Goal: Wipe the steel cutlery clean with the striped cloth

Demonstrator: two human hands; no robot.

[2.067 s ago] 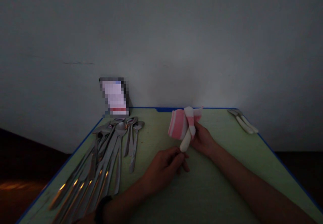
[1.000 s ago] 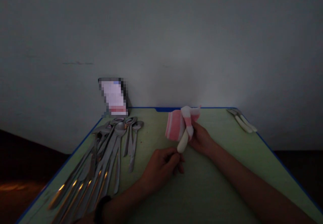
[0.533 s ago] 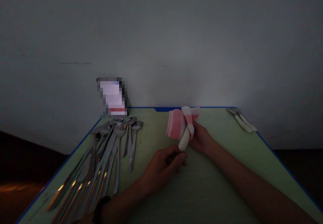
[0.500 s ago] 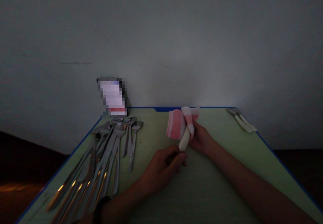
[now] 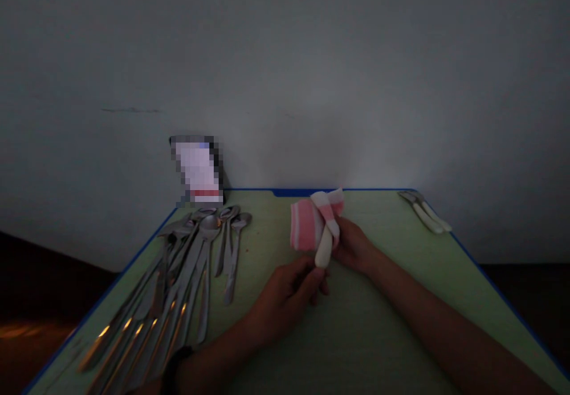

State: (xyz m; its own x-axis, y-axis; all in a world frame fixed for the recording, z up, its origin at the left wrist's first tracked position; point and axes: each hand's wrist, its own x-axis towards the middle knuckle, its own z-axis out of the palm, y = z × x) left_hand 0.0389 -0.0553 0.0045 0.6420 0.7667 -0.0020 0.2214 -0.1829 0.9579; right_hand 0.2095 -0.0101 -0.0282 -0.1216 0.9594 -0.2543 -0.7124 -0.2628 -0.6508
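My right hand is closed round a pink-and-white striped cloth, which is folded over a piece of cutlery. Only the cutlery's white handle sticks out of the cloth, pointing down toward me; its head is hidden, so its kind cannot be told. At the lower end of that handle, my left hand has its thumb and fingers pinched together on the tip. Both hands are above the middle of the table.
Several metal spoons, forks and knives lie in a pile on the left of the light green table. Two white-handled pieces of cutlery lie at the far right corner. A phone leans against the wall at the back left.
The cloth has shifted slightly left and turned in my right hand. My left thumb and fingers have come closer to the end of the white handle.
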